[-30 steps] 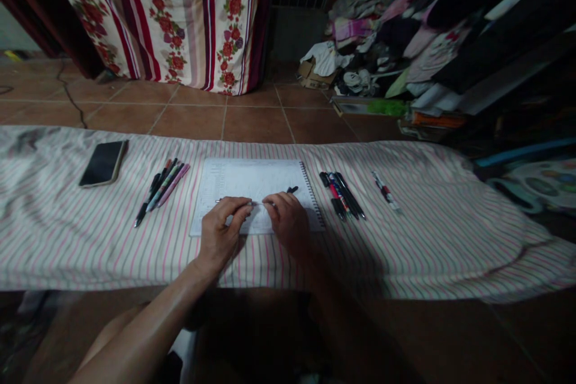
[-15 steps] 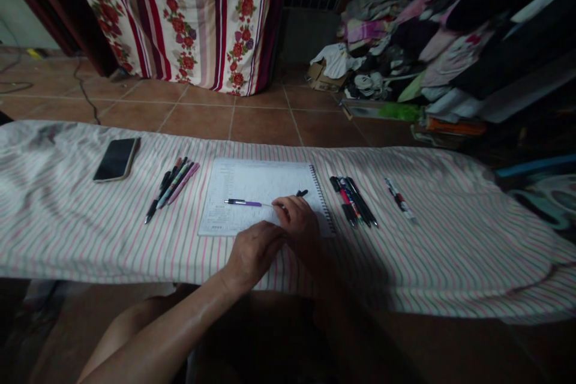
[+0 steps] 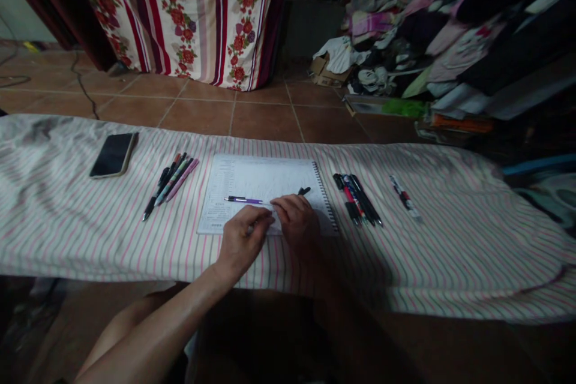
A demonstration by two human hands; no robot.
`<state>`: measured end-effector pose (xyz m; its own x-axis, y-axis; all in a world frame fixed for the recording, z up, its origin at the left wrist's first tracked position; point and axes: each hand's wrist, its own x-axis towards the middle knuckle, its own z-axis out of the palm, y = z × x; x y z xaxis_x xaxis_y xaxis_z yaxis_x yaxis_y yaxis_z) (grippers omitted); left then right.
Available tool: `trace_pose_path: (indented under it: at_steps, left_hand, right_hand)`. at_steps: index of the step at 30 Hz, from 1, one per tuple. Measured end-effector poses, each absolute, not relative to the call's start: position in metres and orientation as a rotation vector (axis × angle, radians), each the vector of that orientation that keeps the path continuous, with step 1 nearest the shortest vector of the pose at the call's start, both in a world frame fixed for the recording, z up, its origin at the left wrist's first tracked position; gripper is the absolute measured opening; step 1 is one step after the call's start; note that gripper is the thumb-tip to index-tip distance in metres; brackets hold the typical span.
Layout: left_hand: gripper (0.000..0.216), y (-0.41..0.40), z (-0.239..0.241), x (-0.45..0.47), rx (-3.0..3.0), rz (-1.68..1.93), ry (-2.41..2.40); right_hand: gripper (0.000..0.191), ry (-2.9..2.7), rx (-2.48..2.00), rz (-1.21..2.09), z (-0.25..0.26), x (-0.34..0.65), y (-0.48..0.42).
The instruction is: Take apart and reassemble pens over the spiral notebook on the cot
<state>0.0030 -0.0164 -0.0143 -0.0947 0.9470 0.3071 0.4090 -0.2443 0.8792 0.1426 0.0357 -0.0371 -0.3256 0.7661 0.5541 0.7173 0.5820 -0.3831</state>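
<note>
A spiral notebook (image 3: 270, 171) lies on the striped cloth, with both hands over its lower part. My left hand (image 3: 243, 237) is closed in a pinch near its lower edge; whatever sits between the fingertips is too small to make out. Close beside it, my right hand (image 3: 297, 219) is curled with fingertips together, its contents hidden. A purple and black pen (image 3: 245, 200) lies across the page, a thin pale length running from its right end toward my right fingertips. Just beyond the right knuckles shows a small black piece (image 3: 305, 191), perhaps a pen part.
Several pens (image 3: 168, 185) lie left of the notebook, with a phone (image 3: 113, 155) farther left. More pens (image 3: 357, 201) lie to its right, and a white, red and black pen (image 3: 405, 198) farther right. A floral curtain (image 3: 180, 18) and piled clothes (image 3: 432, 30) stand beyond.
My left hand has drawn away to the left from my right hand and its fingertips now show over the page. The right hand and purple pen stay nearly in place.
</note>
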Motion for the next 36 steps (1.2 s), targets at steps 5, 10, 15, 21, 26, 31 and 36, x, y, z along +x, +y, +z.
trace_pose_path:
  at_steps: [5,10,15,21,26,31,36]
  left_hand:
    - [0.015,-0.012,-0.01,-0.006,1.177,1.46,1.413]
    - [0.017,-0.005,0.004,-0.013,0.766,1.508,1.257]
    - [0.014,0.001,0.007,-0.015,0.451,1.491,1.179]
    - [0.01,0.002,0.01,-0.015,0.376,1.438,1.146]
    - [0.008,0.003,0.009,-0.013,0.344,1.434,1.127]
    - [0.009,0.002,0.009,-0.011,0.34,1.422,1.137]
    - [0.009,0.003,0.007,-0.009,0.355,1.424,1.149]
  right_hand:
    - [0.02,-2.101,-1.162,0.042,-0.039,0.144,0.037]
    - [0.02,-2.067,-1.186,0.066,-0.037,0.146,0.034]
    - [0.02,-2.049,-1.167,0.068,-0.032,0.144,0.031]
    - [0.023,-2.032,-1.168,0.076,-0.027,0.141,0.029]
    - [0.021,-2.031,-1.159,0.057,-0.024,0.141,0.028]
    - [0.022,-2.044,-1.164,0.063,-0.025,0.142,0.026]
    - [0.022,-2.061,-1.151,0.063,-0.025,0.142,0.025]
